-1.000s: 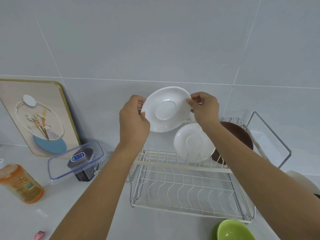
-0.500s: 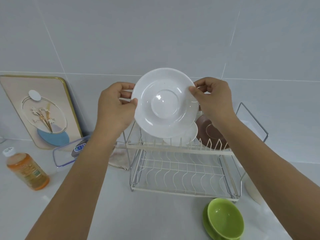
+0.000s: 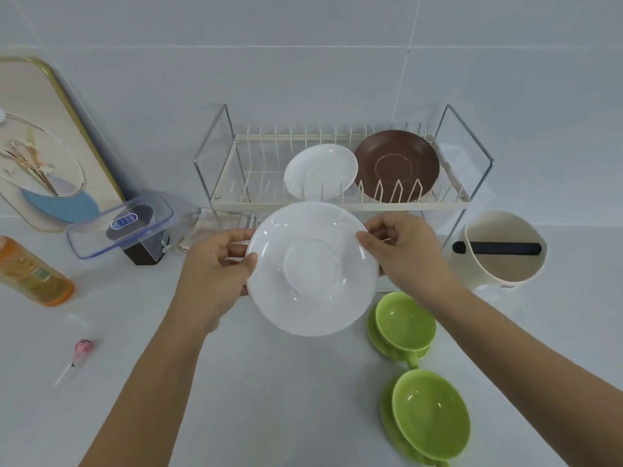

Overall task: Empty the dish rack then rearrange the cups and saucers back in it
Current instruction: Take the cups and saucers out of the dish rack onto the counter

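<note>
I hold a white saucer (image 3: 312,267) with both hands above the counter, in front of the dish rack (image 3: 340,206). My left hand (image 3: 215,274) grips its left rim and my right hand (image 3: 401,254) pinches its right rim. On the rack's upper tier a smaller white saucer (image 3: 320,170) and a brown saucer (image 3: 397,163) stand upright. Two green cups on green saucers rest on the counter at the right: one nearer the rack (image 3: 404,321), one closer to me (image 3: 429,419). The held saucer hides the rack's lower tier.
A cream container with a black bar (image 3: 502,251) stands right of the rack. On the left are a clear lidded box (image 3: 121,224), an orange bottle (image 3: 30,271), a framed picture (image 3: 43,143) against the wall and a pink lollipop (image 3: 79,355). A cloth (image 3: 199,230) lies beside the rack.
Both hands have brought the white saucer away from the rack's upper tier, down and toward me, over the counter. The view has tilted down, showing both green cups.
</note>
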